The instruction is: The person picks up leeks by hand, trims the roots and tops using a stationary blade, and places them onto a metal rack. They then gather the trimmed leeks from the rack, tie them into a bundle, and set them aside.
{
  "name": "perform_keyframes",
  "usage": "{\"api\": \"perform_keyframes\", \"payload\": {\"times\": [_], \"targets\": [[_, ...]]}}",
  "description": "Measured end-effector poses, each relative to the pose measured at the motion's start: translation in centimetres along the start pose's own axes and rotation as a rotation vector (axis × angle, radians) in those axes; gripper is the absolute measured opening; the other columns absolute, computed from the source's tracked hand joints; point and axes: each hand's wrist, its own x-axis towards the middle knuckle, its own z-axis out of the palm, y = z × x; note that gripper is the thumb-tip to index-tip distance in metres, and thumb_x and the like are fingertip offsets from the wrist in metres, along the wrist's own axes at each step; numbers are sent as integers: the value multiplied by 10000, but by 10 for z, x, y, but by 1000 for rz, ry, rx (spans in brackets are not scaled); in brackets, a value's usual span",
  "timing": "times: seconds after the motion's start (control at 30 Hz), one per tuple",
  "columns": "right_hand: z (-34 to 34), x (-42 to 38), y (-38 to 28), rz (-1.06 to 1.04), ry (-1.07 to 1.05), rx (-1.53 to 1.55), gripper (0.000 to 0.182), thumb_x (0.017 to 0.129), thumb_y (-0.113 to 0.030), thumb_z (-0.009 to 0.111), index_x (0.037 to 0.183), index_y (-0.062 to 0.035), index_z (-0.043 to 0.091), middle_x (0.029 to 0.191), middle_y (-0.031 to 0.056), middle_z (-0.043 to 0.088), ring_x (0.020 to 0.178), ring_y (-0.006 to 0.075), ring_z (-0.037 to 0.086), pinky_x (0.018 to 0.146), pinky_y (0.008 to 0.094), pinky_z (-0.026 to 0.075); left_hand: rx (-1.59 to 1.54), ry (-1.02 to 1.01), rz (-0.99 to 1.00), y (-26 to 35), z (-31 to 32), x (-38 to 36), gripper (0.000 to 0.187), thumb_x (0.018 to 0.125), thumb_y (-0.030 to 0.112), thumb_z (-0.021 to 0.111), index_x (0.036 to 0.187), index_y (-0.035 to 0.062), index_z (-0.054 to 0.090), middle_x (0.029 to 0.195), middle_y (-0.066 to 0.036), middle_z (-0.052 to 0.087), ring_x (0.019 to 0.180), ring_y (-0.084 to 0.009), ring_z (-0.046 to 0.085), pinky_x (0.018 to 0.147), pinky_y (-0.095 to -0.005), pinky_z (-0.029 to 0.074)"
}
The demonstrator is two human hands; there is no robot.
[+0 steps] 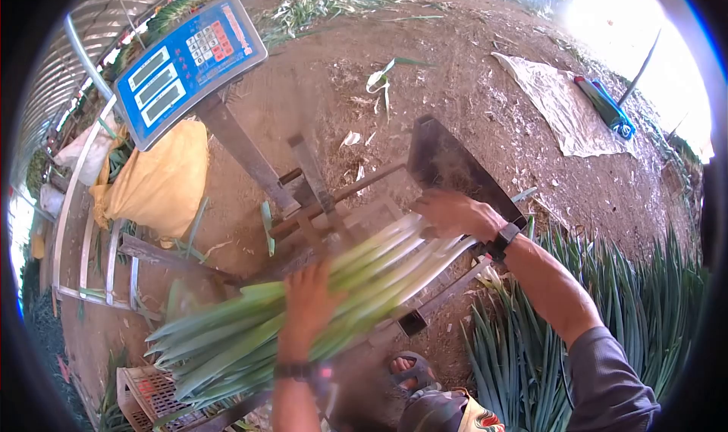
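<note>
A thick bundle of long green onions (364,269) lies across the metal frame of a platform scale, white ends to the upper right and green leaves to the lower left. My left hand (309,299), slightly blurred, is closed over the top of the bundle where the green begins. Near the white ends, my right hand (459,216) curls over the stalks, with its fingertips partly hidden. A dark metal plate (459,163) stands tilted just beyond my right hand.
The scale's blue display panel (189,68) rises on a post at upper left. A yellow sack (159,182) sits below it, beside a metal rail. More green onions (607,318) are heaped at right. A plastic crate (140,402) is at lower left, and a pale cloth (557,102) lies on the soil.
</note>
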Motion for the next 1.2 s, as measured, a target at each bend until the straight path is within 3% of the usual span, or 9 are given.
{"api": "perform_keyframes", "payload": {"times": [0.13, 0.23, 0.33, 0.43, 0.53, 0.63, 1.03, 1.13, 1.2], "targets": [[59, -4, 14, -46, 279, -24, 442, 970, -377, 623, 1280, -62, 614, 1186, 139, 641, 1171, 344, 563, 1043, 466, 419, -13, 3, -21, 1, -6, 0, 774, 864, 414, 744, 1495, 77, 450, 1430, -168, 518, 1300, -367, 446, 1130, -498, 299], [44, -22, -6, 45, 216, 39, 442, 976, -375, 611, 1290, -63, 614, 1200, 141, 640, 1180, 348, 554, 1052, 490, 405, -46, -66, -60, 6, -13, -4, 740, 864, 397, 745, 1478, 85, 475, 1406, -167, 544, 1270, -367, 474, 1116, -489, 323], [52, -24, -5, 40, 245, 50, 454, 982, -388, 602, 1299, -64, 615, 1215, 143, 635, 1193, 350, 543, 1061, 488, 400, -25, 70, 28, 2, -1, -13, 675, 884, 380, 728, 1447, 83, 501, 1391, -163, 563, 1240, -369, 497, 1100, -483, 345], [50, -25, -7, 41, 267, 51, 471, 978, -406, 605, 1302, -63, 616, 1238, 143, 627, 1199, 355, 539, 1069, 488, 392, -67, -9, -26, -2, -3, -7, 608, 912, 357, 700, 1416, 72, 514, 1395, -158, 562, 1248, -371, 495, 1110, -484, 342], [51, -25, -7, 58, 270, 38, 493, 973, -419, 611, 1312, -62, 610, 1237, 142, 623, 1201, 359, 536, 1070, 493, 392, -27, 78, 13, 2, 1, -10, 569, 931, 348, 680, 1390, 55, 519, 1370, -155, 573, 1241, -370, 502, 1109, -490, 341], [60, -27, -7, 34, 354, 31, 508, 968, -423, 614, 1320, -57, 604, 1236, 147, 622, 1202, 360, 537, 1070, 501, 393, -2, 83, 17, 7, 1, -13, 574, 935, 355, 674, 1391, 45, 514, 1352, -162, 577, 1232, -367, 510, 1105, -495, 338], [42, -15, -8, -35, 269, -42, 567, 930, -457, 658, 1216, 27, 590, 1147, 190, 633, 1166, 377, 565, 1068, 472, 431, 86, 34, -18, 4, -12, -4, 601, 933, 404, 675, 1387, 43, 519, 1371, -176, 582, 1294, -360, 520, 1144, -576, 302], [36, -14, -14, -18, 264, -6, 577, 928, -458, 661, 1218, 36, 585, 1165, 197, 634, 1168, 382, 570, 1086, 465, 425, 93, 20, -57, 3, -19, -3, 605, 940, 406, 672, 1399, 45, 514, 1375, -166, 586, 1311, -353, 518, 1153, -584, 298], [33, -16, -16, 24, 186, -28, 612, 955, -475, 623, 1292, 31, 553, 1256, 194, 608, 1250, 376, 530, 1089, 468, 440, 86, 59, -75, -1, -22, -5, 596, 944, 381, 678, 1408, 46, 511, 1376, -165, 590, 1318, -346, 519, 1152, -584, 302]]}}
